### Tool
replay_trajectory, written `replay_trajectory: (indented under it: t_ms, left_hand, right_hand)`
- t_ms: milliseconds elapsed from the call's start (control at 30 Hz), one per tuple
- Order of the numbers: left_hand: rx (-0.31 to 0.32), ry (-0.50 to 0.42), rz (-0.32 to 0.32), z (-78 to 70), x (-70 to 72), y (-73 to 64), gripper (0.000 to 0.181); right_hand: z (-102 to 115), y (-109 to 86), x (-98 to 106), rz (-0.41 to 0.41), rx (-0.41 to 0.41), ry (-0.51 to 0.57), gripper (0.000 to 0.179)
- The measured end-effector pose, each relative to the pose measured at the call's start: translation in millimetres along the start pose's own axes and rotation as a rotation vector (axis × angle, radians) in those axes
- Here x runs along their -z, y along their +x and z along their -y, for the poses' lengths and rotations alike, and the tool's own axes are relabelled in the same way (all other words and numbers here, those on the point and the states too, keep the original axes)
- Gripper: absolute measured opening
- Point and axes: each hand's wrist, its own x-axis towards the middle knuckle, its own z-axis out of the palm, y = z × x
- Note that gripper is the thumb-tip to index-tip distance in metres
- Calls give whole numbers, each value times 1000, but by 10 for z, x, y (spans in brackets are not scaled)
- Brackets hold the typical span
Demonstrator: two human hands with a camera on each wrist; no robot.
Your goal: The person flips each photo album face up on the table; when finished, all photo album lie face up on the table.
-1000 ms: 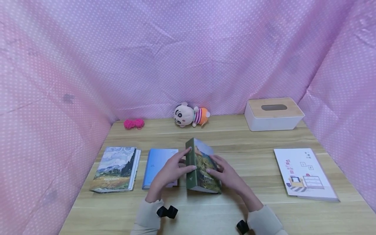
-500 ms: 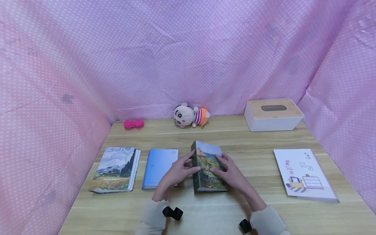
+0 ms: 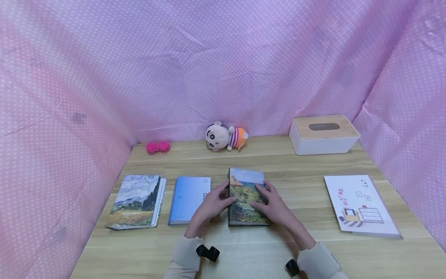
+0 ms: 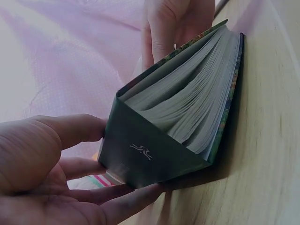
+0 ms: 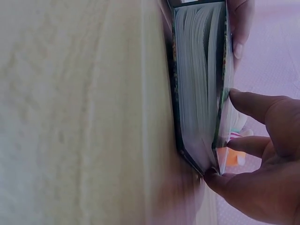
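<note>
A thick photo album (image 3: 246, 190) with a garden painting on its cover lies at the middle of the table, spine to the left. My left hand (image 3: 213, 204) grips the dark green spine (image 4: 140, 145), thumb along its upper edge and fingers at its lower edge. On the other side, my right hand (image 3: 273, 205) holds the album by its right part. That hand's thumb (image 5: 251, 104) presses on the cover, while another finger reaches the corner below. White page edges (image 5: 197, 70) show between the covers.
Left of the album lie a blue book (image 3: 189, 199) and another photo album (image 3: 134, 201) with a landscape cover. A white booklet (image 3: 360, 205) is at the right. Along the back are pink yarn (image 3: 158, 147), a plush toy (image 3: 226, 136) and a tissue box (image 3: 324, 135).
The album has shifted a little right and tipped from a tilt with its spine raised to lying nearly flat. Both hands have moved right with it, keeping their hold.
</note>
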Motion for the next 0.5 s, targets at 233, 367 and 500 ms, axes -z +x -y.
replay_trajectory:
  t_ms: [233,367,500]
  left_hand:
    - [24,47,-12,11,9,0,71]
    - [28,66,-8,33,19,-1,71]
    - [39,34,0,73,35,-5,70]
  right_hand:
    - [4,-5,-19,6,6,-13,74]
    - [8,-6,-37,4,16,-12,74]
    - [18,0,-72,0,30,-31,73]
